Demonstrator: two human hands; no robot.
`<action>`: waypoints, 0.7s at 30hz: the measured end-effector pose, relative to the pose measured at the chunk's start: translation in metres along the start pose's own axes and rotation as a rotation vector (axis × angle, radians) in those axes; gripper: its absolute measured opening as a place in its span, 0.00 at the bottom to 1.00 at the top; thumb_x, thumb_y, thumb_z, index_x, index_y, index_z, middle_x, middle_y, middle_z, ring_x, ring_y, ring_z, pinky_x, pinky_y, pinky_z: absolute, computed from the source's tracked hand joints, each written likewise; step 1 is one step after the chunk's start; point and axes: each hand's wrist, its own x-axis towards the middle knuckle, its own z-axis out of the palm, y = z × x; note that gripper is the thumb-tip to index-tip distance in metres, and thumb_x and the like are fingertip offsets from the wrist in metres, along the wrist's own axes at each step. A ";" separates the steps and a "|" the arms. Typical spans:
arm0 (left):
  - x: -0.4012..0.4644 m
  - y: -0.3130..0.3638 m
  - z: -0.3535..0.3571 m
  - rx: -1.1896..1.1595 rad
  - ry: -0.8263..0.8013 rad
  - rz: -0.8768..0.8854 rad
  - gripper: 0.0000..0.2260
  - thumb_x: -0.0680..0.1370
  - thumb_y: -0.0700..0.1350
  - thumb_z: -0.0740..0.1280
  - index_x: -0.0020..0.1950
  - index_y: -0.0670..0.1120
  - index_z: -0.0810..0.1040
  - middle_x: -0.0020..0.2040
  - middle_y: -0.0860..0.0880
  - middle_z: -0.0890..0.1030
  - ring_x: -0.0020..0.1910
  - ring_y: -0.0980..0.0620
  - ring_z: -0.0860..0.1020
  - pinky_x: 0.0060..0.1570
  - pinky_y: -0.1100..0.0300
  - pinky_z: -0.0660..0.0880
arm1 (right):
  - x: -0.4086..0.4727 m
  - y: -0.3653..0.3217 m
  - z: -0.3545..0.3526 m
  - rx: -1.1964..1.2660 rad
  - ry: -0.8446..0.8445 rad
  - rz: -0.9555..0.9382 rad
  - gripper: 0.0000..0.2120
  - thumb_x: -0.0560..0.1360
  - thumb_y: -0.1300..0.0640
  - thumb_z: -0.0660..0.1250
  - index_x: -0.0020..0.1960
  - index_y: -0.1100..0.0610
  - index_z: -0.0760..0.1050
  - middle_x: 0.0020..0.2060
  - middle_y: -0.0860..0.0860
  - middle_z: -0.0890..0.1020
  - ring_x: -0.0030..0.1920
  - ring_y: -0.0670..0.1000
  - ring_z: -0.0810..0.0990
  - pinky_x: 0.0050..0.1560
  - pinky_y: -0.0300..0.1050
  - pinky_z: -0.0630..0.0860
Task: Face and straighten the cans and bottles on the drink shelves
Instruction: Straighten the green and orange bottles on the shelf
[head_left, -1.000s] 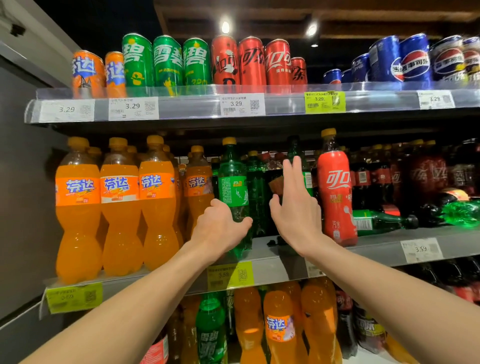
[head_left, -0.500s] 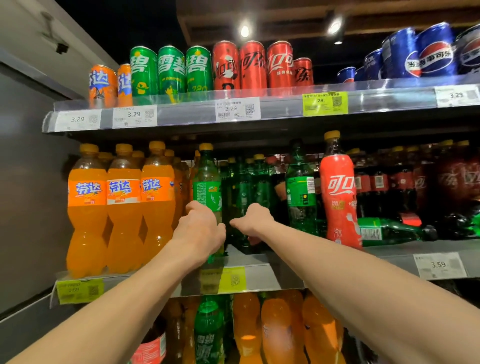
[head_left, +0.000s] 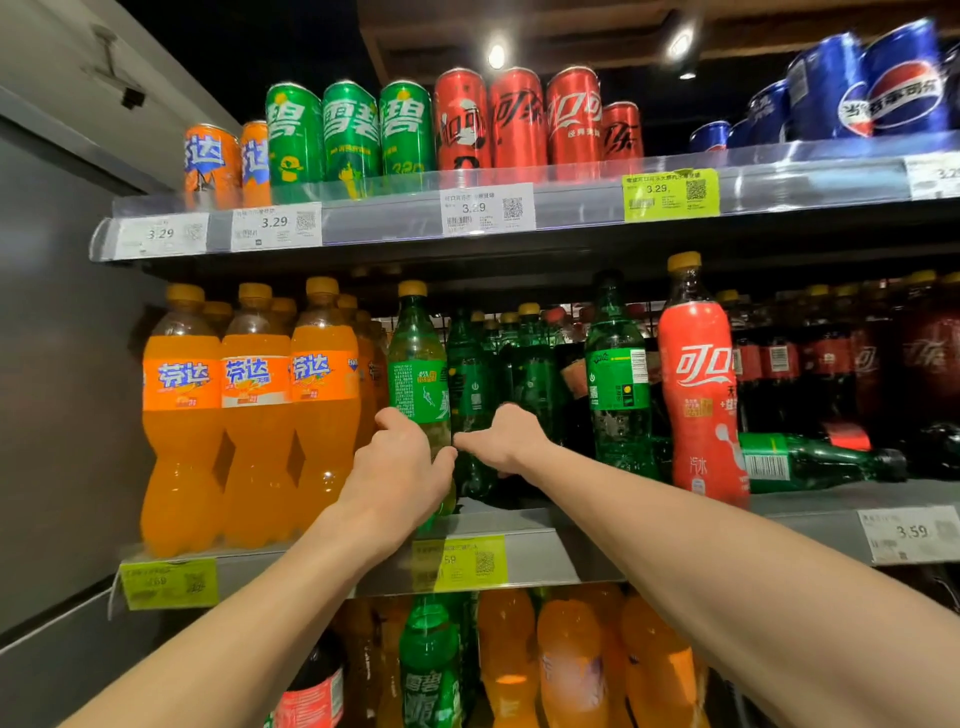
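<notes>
On the middle shelf (head_left: 571, 551) my left hand (head_left: 400, 467) grips a green Sprite bottle (head_left: 418, 374) with a yellow cap, standing upright beside the orange Fanta bottles (head_left: 254, 415). Its label shows small print, not the logo. My right hand (head_left: 506, 439) reaches just behind and grips a second green bottle (head_left: 470, 384) further back in the row. Right of that stand another green bottle (head_left: 615, 384) and a red Coca-Cola bottle (head_left: 698, 384). A green bottle (head_left: 810, 460) lies on its side behind the red one.
The top shelf carries orange, green and red cans (head_left: 405, 130) and blue Pepsi cans (head_left: 883, 88). Dark cola bottles (head_left: 831, 364) fill the right of the middle shelf. More orange and green bottles (head_left: 519, 665) stand on the shelf below. A grey wall panel (head_left: 52, 415) closes the left.
My left hand has slid the green bottle leftward against the Fanta row. My right hand went from open and raised to lowered and curled round a bottle behind it.
</notes>
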 end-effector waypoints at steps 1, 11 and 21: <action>0.000 0.000 0.001 -0.009 0.005 0.008 0.28 0.81 0.56 0.65 0.68 0.35 0.63 0.56 0.41 0.80 0.51 0.42 0.81 0.44 0.56 0.75 | 0.002 -0.001 0.001 0.021 -0.025 -0.002 0.30 0.74 0.41 0.72 0.62 0.65 0.73 0.54 0.58 0.81 0.46 0.56 0.82 0.51 0.52 0.83; 0.001 -0.006 0.001 -0.052 0.018 0.031 0.24 0.80 0.57 0.65 0.62 0.39 0.64 0.48 0.47 0.76 0.47 0.45 0.81 0.39 0.58 0.72 | 0.016 0.003 0.002 0.207 -0.258 0.064 0.37 0.75 0.44 0.73 0.75 0.63 0.65 0.57 0.53 0.73 0.48 0.49 0.78 0.46 0.41 0.81; 0.000 -0.010 0.004 -0.058 0.035 0.051 0.23 0.80 0.57 0.65 0.61 0.39 0.64 0.46 0.48 0.75 0.45 0.45 0.80 0.38 0.58 0.73 | 0.020 0.011 0.014 0.303 -0.183 0.096 0.32 0.73 0.45 0.75 0.67 0.65 0.71 0.46 0.52 0.76 0.40 0.48 0.78 0.39 0.41 0.80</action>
